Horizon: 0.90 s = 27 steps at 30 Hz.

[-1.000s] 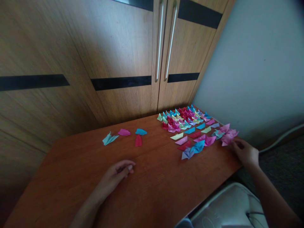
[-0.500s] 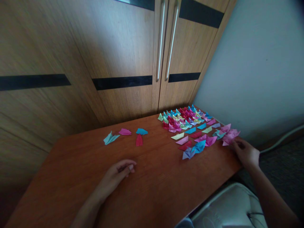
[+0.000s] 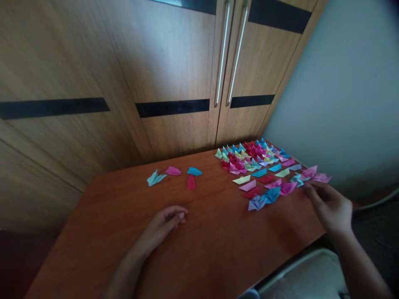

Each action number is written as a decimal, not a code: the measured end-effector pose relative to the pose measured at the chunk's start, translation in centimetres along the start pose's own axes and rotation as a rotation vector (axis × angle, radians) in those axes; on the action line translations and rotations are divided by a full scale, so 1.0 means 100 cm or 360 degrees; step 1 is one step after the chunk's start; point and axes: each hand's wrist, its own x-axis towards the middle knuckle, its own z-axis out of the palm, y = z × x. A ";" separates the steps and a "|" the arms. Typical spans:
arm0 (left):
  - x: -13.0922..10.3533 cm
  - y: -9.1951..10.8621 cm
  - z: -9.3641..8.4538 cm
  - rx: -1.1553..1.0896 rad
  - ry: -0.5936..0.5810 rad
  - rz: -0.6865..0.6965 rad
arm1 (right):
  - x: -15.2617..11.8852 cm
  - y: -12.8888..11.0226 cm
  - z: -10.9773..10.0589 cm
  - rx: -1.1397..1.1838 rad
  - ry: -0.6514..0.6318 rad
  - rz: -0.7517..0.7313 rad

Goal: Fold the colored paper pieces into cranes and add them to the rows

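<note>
**Hands at the bench among the folded papers**

Nearest to me, the left hand [image 3: 162, 224] lay on the bare wood of the bench [image 3: 202, 249], its fingers curled loosely inward with the thumb against the fingertips. I saw nothing in its grip. The forearm ran back toward the lower edge of the view.

Over at the right edge of the bench, the right hand [image 3: 332, 205] hovered low with its fingers stretched forward and a little spread. The fingertips reached the pink folded papers [image 3: 314, 174] lying there; I could not tell whether the grip had closed on one of them or only touched it. A teal folded paper [image 3: 296, 179] lay just beside the pink ones.

Just left of that hand, near the middle right of the bench, sat a blue folded paper [image 3: 270, 195] with a lilac one [image 3: 256, 202] touching it.

Farther out, a spread of many small folded papers [image 3: 252, 160] in red, blue, yellow, green and pink filled the far right corner, set close together in rows.

Well apart from these, toward the far left, four single pieces lay near each other: a light blue one [image 3: 155, 177], a pink one [image 3: 173, 170], a blue one [image 3: 194, 171] and a red one [image 3: 191, 182].

Behind the bench stood a wooden wardrobe [image 3: 156, 74] with two long metal handles [image 3: 230, 50], and a pale wall [image 3: 343, 91] to the right.
</note>
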 end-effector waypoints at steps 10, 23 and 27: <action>0.001 -0.001 0.001 -0.0119 0.0017 0.0029 | -0.086 -0.206 0.090 0.0169 -0.1335 -0.0810; 0.005 -0.016 0.005 -0.0182 0.0105 0.0058 | -0.111 -0.246 0.187 -0.0519 -0.1161 -0.0613; 0.007 -0.021 0.007 -0.0213 0.0142 0.0110 | -0.117 -0.241 0.178 -0.0465 -0.1207 -0.0698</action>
